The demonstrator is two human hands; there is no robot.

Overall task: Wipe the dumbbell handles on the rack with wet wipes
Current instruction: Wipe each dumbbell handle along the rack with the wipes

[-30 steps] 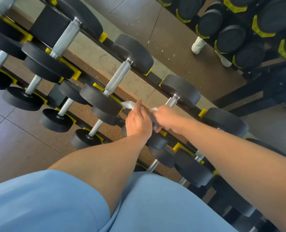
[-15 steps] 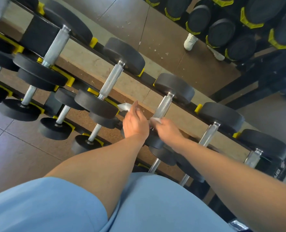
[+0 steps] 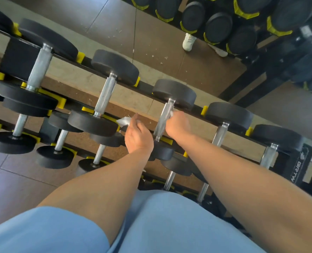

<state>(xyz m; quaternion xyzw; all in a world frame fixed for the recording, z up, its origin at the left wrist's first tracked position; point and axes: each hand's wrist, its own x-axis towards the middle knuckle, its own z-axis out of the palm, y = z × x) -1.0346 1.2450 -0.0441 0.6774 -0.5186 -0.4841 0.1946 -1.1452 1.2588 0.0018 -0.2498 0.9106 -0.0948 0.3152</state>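
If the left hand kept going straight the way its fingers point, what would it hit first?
Probably the near black weight plate of the dumbbell just left of the one being wiped. The left hand, holding a white wipe, points up and left toward it. Depth is unclear; it might pass above.

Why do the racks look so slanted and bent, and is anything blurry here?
Head view: the wide-angle lens and tilted head slant the rack; the right hand and its wipe on the handle are smeared; the far rack looks soft; the handles shine mildly.
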